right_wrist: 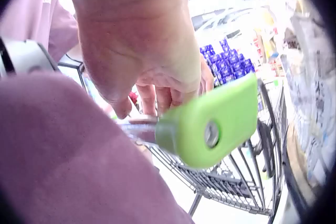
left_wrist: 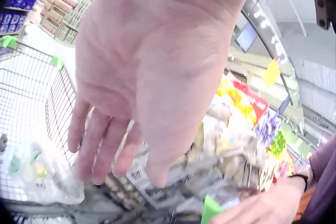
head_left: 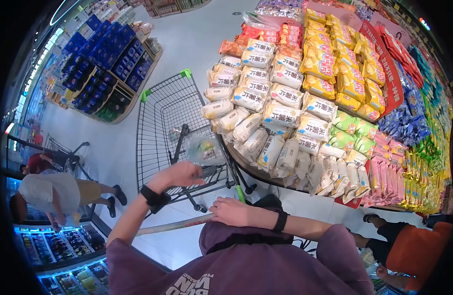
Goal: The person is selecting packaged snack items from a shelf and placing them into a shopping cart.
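Note:
My left hand (head_left: 179, 174) hovers over the near end of a wire shopping cart (head_left: 152, 137), its fingers loosely extended and its palm bare in the left wrist view. Just beyond those fingers, a clear plastic bag (head_left: 205, 151) with something green and colourful inside lies in the cart. My right hand (head_left: 232, 212) holds the cart handle (head_left: 175, 224) near one end, thumb on one side of the bar and fingers over the other. Beside it, the handle's green end cap (right_wrist: 215, 124) shows large in the right wrist view.
Right against the cart stands a display heaped with white snack bags (head_left: 280, 113) and yellow snack bags (head_left: 319, 56). Blue drink packs (head_left: 101, 44) fill a stand at the far left. One person (head_left: 64, 194) is at the left by lit coolers, another in orange (head_left: 418, 255) at the right.

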A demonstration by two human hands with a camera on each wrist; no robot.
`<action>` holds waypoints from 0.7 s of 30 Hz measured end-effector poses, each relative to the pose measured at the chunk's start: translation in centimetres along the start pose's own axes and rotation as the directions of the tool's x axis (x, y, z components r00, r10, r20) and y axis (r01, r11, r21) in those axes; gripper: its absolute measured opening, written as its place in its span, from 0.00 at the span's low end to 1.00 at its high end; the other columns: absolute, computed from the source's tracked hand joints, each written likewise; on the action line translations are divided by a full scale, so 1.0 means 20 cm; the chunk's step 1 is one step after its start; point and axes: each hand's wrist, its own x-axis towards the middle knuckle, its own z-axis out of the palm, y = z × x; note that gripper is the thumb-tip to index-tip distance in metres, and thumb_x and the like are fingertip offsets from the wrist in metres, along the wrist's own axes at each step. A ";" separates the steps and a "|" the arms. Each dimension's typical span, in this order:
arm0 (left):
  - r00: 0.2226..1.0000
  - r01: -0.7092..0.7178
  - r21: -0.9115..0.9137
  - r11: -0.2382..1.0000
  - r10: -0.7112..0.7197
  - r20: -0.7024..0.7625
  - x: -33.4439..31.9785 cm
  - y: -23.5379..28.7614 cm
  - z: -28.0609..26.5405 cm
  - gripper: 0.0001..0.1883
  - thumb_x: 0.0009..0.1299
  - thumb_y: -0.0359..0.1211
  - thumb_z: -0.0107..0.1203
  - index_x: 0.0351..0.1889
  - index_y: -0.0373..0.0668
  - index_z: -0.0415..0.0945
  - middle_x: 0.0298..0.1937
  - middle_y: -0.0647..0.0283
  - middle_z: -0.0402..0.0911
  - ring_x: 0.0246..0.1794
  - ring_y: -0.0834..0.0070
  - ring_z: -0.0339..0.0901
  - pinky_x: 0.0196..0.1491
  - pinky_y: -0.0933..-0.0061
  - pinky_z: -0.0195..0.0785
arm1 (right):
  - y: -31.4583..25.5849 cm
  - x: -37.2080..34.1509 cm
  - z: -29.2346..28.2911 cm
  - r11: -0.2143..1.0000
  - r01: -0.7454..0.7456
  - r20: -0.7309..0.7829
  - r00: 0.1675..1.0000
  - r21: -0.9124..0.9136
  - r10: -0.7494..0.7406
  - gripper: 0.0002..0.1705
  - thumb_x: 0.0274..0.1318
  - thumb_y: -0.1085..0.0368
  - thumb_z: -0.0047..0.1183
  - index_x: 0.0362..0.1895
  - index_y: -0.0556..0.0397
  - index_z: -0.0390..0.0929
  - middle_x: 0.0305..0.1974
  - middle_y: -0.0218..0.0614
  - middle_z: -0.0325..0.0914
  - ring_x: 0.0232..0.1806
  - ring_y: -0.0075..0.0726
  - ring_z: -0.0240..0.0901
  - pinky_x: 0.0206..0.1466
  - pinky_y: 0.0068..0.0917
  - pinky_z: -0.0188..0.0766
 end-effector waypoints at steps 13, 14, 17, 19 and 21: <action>0.672 -0.451 0.046 0.891 0.373 -0.640 0.52 1.13 -0.49 0.06 0.69 0.29 0.56 0.38 0.36 0.78 0.30 0.58 0.82 0.30 0.67 0.79 0.38 0.68 0.72 | -0.05 -0.73 -1.45 0.899 -0.290 -0.574 0.817 -0.328 0.054 0.06 0.54 0.67 0.57 0.32 0.55 0.75 0.29 0.41 0.76 0.35 0.48 0.75 0.40 0.40 0.72; 0.638 -0.486 0.106 0.868 0.435 -0.635 0.55 1.20 -0.46 0.05 0.68 0.28 0.57 0.38 0.37 0.78 0.31 0.58 0.82 0.31 0.63 0.80 0.38 0.66 0.72 | -0.01 -0.79 -1.53 0.883 -0.343 -0.608 0.789 -0.321 0.086 0.05 0.53 0.69 0.57 0.32 0.56 0.76 0.29 0.42 0.76 0.34 0.50 0.75 0.40 0.41 0.72; 0.599 -0.519 0.118 0.846 0.459 -0.656 0.58 1.39 -0.37 0.07 0.64 0.25 0.58 0.40 0.40 0.78 0.35 0.59 0.81 0.36 0.60 0.79 0.41 0.63 0.72 | 0.12 -0.96 -1.78 0.782 -0.441 -0.609 0.787 -0.440 0.100 0.08 0.52 0.69 0.58 0.38 0.55 0.77 0.32 0.42 0.77 0.37 0.52 0.75 0.42 0.42 0.73; 0.570 -0.556 0.180 0.812 0.529 -0.629 0.61 1.46 -0.30 0.11 0.62 0.24 0.58 0.42 0.41 0.77 0.38 0.61 0.81 0.38 0.60 0.79 0.43 0.64 0.71 | 0.24 -1.06 -1.89 0.715 -0.486 -0.618 0.781 -0.503 0.096 0.12 0.51 0.68 0.59 0.41 0.55 0.76 0.36 0.43 0.77 0.41 0.51 0.74 0.45 0.42 0.73; 0.567 -0.565 0.185 0.804 0.542 -0.621 0.63 1.51 -0.23 0.13 0.61 0.22 0.58 0.44 0.42 0.76 0.40 0.62 0.81 0.40 0.61 0.78 0.44 0.65 0.71 | 0.36 -1.10 -1.97 0.677 -0.495 -0.604 0.791 -0.545 0.092 0.16 0.50 0.67 0.61 0.44 0.55 0.75 0.40 0.43 0.77 0.46 0.50 0.73 0.49 0.42 0.72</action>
